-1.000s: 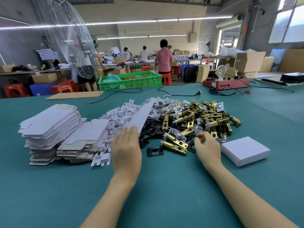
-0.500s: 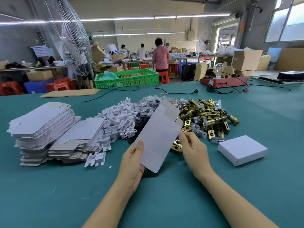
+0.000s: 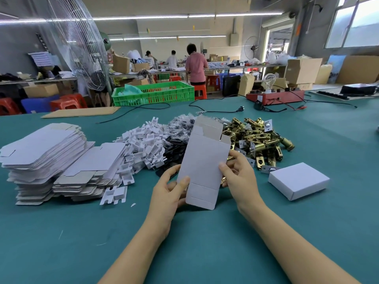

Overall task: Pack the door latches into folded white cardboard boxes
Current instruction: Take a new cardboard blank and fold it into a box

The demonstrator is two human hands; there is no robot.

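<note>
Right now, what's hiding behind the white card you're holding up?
Behind the flat box blank lie black plates and part of the brass latch pile. Whatever lies directly behind it is covered.

The flat white cardboard box blank [image 3: 203, 171] held upright looks matt and smooth, with creased fold lines. The heap of brass-coloured metal door latches [image 3: 256, 140] is glossy and reflective. The stacked white cardboard blanks [image 3: 45, 156] near the table's left edge show grey, raw paper backs. The teal table covering [image 3: 205, 242] looks matt, cloth-like.
</note>
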